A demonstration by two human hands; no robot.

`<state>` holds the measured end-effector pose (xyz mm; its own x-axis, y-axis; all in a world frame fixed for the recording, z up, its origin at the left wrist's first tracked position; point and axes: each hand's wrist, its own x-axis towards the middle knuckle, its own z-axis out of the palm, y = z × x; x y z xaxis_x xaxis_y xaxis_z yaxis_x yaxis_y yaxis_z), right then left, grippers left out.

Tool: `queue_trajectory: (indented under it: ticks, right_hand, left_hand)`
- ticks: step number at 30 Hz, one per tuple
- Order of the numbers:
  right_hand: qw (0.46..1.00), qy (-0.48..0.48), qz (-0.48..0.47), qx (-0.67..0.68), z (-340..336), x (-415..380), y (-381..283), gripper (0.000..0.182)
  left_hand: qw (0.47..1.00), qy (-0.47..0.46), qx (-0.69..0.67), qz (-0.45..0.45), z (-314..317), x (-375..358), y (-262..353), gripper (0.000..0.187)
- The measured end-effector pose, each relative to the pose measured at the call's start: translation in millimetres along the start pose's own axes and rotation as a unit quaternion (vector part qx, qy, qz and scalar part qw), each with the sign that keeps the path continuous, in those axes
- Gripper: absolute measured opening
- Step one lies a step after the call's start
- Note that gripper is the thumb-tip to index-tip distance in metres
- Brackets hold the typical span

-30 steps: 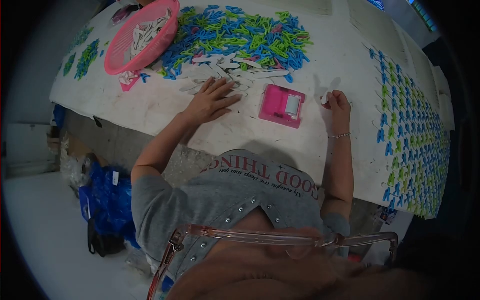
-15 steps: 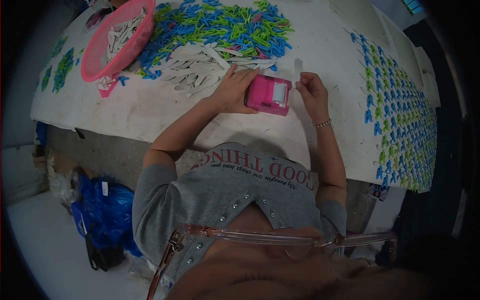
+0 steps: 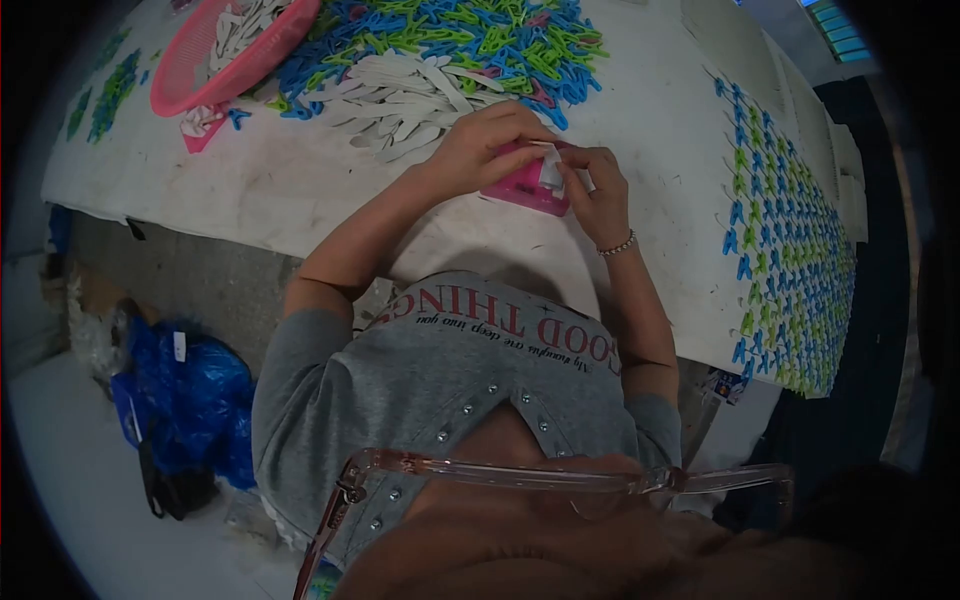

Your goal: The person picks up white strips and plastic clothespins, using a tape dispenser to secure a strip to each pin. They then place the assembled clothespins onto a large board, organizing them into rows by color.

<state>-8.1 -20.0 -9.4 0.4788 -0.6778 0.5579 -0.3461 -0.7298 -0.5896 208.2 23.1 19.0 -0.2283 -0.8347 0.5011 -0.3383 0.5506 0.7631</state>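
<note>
— Stock, from the left?
— Pink basket (image 3: 178, 92) and the heap (image 3: 400, 98) hold white pieces; coloured clips (image 3: 470, 35) lie loose behind, unarranged
— Hands?
— Left hand (image 3: 487, 148) and right hand (image 3: 600, 195), fingers narrowed, meet at the pink dispenser (image 3: 515, 190); their grip I cannot tell
— Completed?
— Clip rows (image 3: 785, 250) at right look arranged; the dispenser work appears unfinished

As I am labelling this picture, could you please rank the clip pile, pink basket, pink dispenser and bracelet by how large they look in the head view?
1. Clip pile
2. Pink basket, cut off at the top
3. Pink dispenser, partly covered
4. Bracelet
</note>
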Motion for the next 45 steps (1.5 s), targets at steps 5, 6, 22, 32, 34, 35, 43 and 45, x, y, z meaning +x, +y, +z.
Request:
queue_trajectory:
  ticks: [5, 6, 22, 32, 34, 35, 43, 45]
  right_hand:
    - [1.0, -0.01, 0.002, -0.001, 2.4, -2.6, 0.8, 0.012]
    - [1.0, -0.012, -0.006, -0.007, 3.3, -2.8, 1.6, 0.012]
    - [0.987, -0.018, -0.054, -0.149, -35.8, -14.2, 0.2, 0.02]
    - [0.988, 0.043, 0.096, 0.113, -29.8, 1.5, -10.1, 0.035]
    - [0.971, 0.038, 0.126, 0.197, -17.1, -0.2, -3.3, 0.038]
    - [0.969, 0.031, 0.124, 0.212, -10.6, -2.0, 0.1, 0.04]
    - [0.979, -0.003, 0.128, 0.161, 2.6, -2.1, -6.5, 0.037]
    - [0.995, -0.007, 0.079, 0.067, 6.0, -2.3, -4.9, 0.035]
  left_hand:
    - [0.993, 0.045, 0.061, 0.087, 1.5, -6.3, -4.7, 0.017]
    - [0.993, 0.045, 0.061, 0.086, 1.1, -8.1, -3.0, 0.017]
    - [0.986, -0.027, 0.164, 0.027, 31.7, -0.1, -29.0, 0.009]
    - [0.998, -0.014, 0.061, 0.006, 47.6, 14.0, -14.9, 0.009]
    - [0.999, -0.01, -0.005, -0.052, 47.5, 9.0, -7.3, 0.009]
    - [0.991, -0.005, -0.073, -0.11, 46.5, 7.1, -5.6, 0.008]
    - [0.991, 0.095, 0.077, 0.063, 25.7, -0.2, 7.6, 0.028]
    - [0.981, 0.097, 0.133, 0.099, 19.3, -5.4, 8.7, 0.032]
